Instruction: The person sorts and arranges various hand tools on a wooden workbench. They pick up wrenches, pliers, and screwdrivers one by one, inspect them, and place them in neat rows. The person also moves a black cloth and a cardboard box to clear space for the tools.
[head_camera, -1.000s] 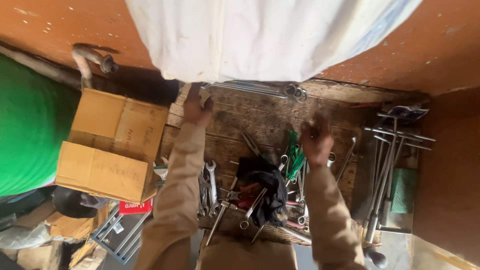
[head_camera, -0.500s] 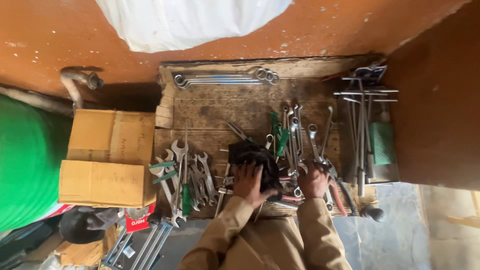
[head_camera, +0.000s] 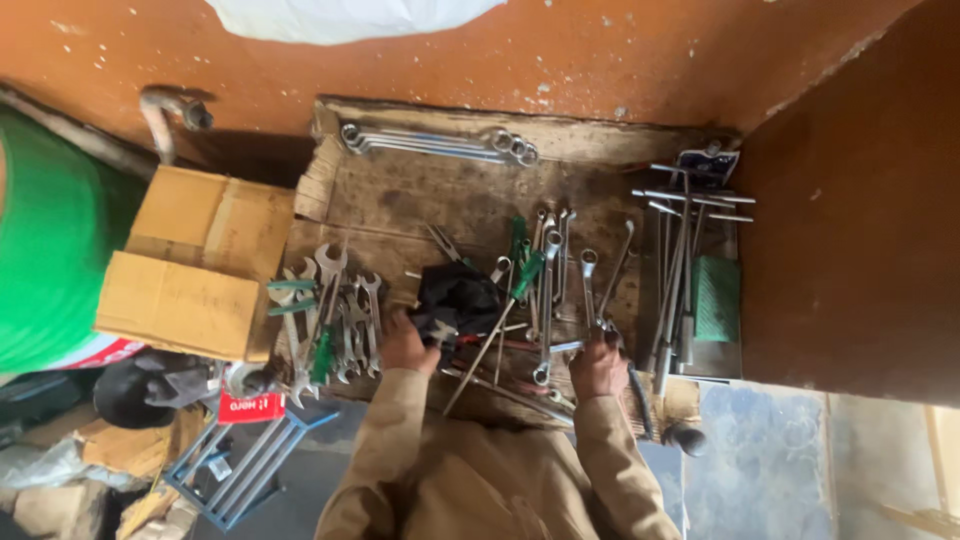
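My left hand (head_camera: 405, 342) rests on the wooden bench (head_camera: 420, 200), its fingers closed at the near edge of a black cloth (head_camera: 455, 295) that lies among the tools. My right hand (head_camera: 597, 366) lies fist-like at the near end of a row of long spanners (head_camera: 548, 290), gripping the end of one. A green-handled screwdriver (head_camera: 520, 275) lies tilted across the spanners between the two hands. Both forearms wear tan sleeves.
A heap of open-ended spanners (head_camera: 335, 310) sits left of my left hand. Ring spanners (head_camera: 440, 142) lie along the back wall. Long rods and T-handles (head_camera: 680, 260) and a green block (head_camera: 716, 298) are on the right. A cardboard box (head_camera: 195, 262) stands left.
The view has tilted down and both hands have dropped from the far part of the bench to its near edge, among the tools. The white cloth overhead has slid out of view.
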